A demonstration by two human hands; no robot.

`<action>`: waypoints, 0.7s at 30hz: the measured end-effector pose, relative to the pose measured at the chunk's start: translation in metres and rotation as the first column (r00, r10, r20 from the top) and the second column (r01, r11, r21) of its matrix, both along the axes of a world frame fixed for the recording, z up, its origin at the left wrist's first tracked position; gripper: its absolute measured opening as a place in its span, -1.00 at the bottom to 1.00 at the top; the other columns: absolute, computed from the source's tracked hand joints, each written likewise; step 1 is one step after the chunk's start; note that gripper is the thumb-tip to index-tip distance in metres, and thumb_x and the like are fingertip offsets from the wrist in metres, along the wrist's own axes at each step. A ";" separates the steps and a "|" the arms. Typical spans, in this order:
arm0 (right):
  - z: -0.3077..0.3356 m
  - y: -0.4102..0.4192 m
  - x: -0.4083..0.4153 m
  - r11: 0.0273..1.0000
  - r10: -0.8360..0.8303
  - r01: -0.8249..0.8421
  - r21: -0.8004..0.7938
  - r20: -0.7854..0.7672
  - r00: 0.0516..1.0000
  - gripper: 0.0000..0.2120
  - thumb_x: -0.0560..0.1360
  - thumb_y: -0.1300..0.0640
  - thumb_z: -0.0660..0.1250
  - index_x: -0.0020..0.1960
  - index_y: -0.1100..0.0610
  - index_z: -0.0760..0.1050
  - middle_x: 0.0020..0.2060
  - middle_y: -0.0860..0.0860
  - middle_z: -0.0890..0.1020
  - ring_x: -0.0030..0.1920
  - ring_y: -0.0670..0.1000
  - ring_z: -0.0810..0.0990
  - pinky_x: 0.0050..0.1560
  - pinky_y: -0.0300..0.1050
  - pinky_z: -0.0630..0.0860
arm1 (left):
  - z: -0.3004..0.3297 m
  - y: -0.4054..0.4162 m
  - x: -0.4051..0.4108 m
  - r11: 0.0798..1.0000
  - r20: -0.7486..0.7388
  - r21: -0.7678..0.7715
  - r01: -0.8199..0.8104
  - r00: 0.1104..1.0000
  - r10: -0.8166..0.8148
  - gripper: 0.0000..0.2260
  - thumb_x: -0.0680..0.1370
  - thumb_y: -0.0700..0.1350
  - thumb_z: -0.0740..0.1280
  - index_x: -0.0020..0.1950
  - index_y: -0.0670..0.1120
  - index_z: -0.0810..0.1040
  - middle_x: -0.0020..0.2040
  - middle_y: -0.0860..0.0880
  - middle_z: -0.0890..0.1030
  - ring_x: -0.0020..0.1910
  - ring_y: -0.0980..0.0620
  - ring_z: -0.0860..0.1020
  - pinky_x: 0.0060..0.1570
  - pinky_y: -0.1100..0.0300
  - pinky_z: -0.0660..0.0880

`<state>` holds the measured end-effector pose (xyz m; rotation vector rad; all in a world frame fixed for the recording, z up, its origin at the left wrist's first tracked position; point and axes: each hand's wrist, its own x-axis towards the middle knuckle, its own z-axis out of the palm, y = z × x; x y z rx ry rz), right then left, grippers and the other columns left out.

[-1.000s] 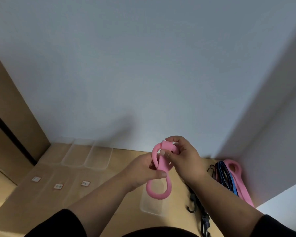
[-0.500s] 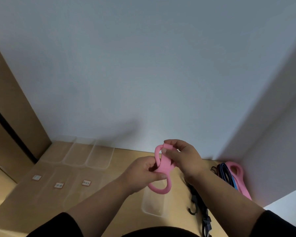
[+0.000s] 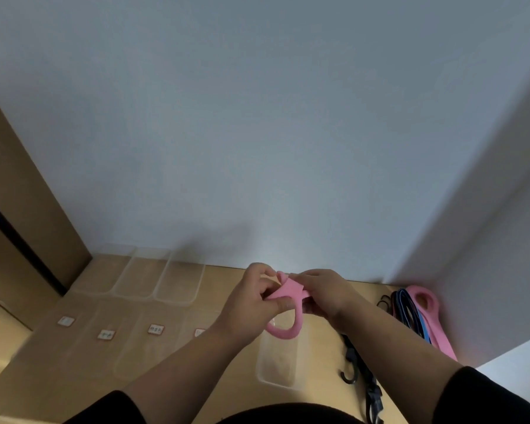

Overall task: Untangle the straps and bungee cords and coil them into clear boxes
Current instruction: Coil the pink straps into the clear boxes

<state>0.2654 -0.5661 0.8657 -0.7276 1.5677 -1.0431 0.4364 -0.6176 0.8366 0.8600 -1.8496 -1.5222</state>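
You work at a light wooden tabletop (image 3: 227, 356) set into a corner of pale walls, with clear boxes (image 3: 178, 283) lined along the back. Your left hand (image 3: 251, 304) and right hand (image 3: 325, 292) both pinch the folded pink strap (image 3: 288, 293) between them, each grip closed on it, its loop hanging just above an open clear box (image 3: 277, 362). More straps (image 3: 416, 313) lie by the right wall.
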 end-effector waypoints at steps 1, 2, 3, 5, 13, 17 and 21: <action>-0.002 0.000 0.000 0.999 0.033 -0.032 0.037 -0.012 0.999 -0.75 0.55 0.08 0.41 -0.03 0.29 0.67 -0.23 0.11 0.67 -0.24 0.04 0.63 -0.14 -0.06 0.66 | 0.000 -0.002 0.000 1.000 -0.013 0.003 -0.010 1.000 0.010 -0.56 0.33 0.15 0.50 0.10 0.35 0.36 -0.06 0.12 0.70 -0.02 0.14 0.65 0.04 0.14 0.55; -0.004 0.001 -0.001 0.995 0.071 -0.068 0.079 -0.030 0.997 -0.71 0.55 0.04 0.39 0.01 0.29 0.67 -0.21 0.11 0.67 -0.21 0.05 0.62 -0.05 0.02 0.69 | 0.000 -0.003 0.000 1.000 -0.026 0.001 -0.014 1.000 0.014 -0.56 0.35 0.15 0.49 0.15 0.35 0.39 -0.04 0.13 0.70 0.00 0.14 0.65 0.05 0.17 0.53; -0.006 0.001 0.000 0.988 0.107 -0.101 0.118 -0.045 0.993 -0.70 0.56 0.04 0.37 0.05 0.28 0.67 -0.19 0.10 0.68 -0.19 0.06 0.61 0.04 0.08 0.66 | 0.000 -0.005 -0.001 0.999 -0.024 -0.031 -0.016 1.000 0.016 -0.60 0.37 0.17 0.46 0.17 0.32 0.46 -0.02 0.14 0.68 0.02 0.15 0.64 0.05 0.20 0.52; -0.009 0.002 0.002 0.975 0.159 -0.148 0.167 -0.053 0.986 -0.74 0.56 0.12 0.30 0.07 0.27 0.66 -0.16 0.13 0.68 -0.19 0.06 0.63 0.14 0.12 0.62 | 0.001 -0.007 -0.004 0.980 0.020 -0.193 -0.041 0.999 0.046 -0.76 0.42 0.23 0.37 0.08 0.31 0.56 0.03 0.18 0.60 0.09 0.17 0.57 0.06 0.26 0.50; -0.006 0.003 0.008 0.981 0.142 -0.141 0.135 0.002 0.990 -0.71 0.57 0.04 0.26 0.08 0.17 0.67 -0.02 0.22 0.73 -0.12 0.14 0.71 -0.11 -0.03 0.64 | -0.004 -0.013 -0.008 0.983 0.077 -0.183 -0.028 0.996 0.043 -0.77 0.49 0.29 0.26 0.09 0.28 0.51 0.04 0.27 0.60 0.05 0.21 0.58 0.00 0.19 0.56; -0.002 0.003 0.007 0.988 0.078 -0.082 0.132 0.037 0.996 -0.44 0.67 -0.28 0.08 0.09 0.11 0.68 -0.05 0.19 0.74 -0.08 0.16 0.75 -0.13 0.00 0.68 | -0.004 -0.012 -0.013 0.985 0.037 -0.166 -0.037 0.998 0.044 -0.76 0.53 0.27 0.28 0.08 0.20 0.60 0.03 0.16 0.65 0.04 0.15 0.61 -0.03 0.15 0.60; -0.002 0.002 0.009 0.993 0.089 -0.096 0.066 0.112 0.990 -0.27 0.63 -0.38 -0.10 0.18 0.09 0.66 -0.01 0.17 0.74 0.01 0.16 0.74 -0.01 0.09 0.68 | 0.001 -0.015 -0.016 0.972 0.056 -0.203 -0.118 0.990 0.131 -0.93 0.53 0.22 0.31 -0.04 0.31 0.56 -0.04 0.23 0.57 -0.03 0.25 0.57 -0.17 0.30 0.56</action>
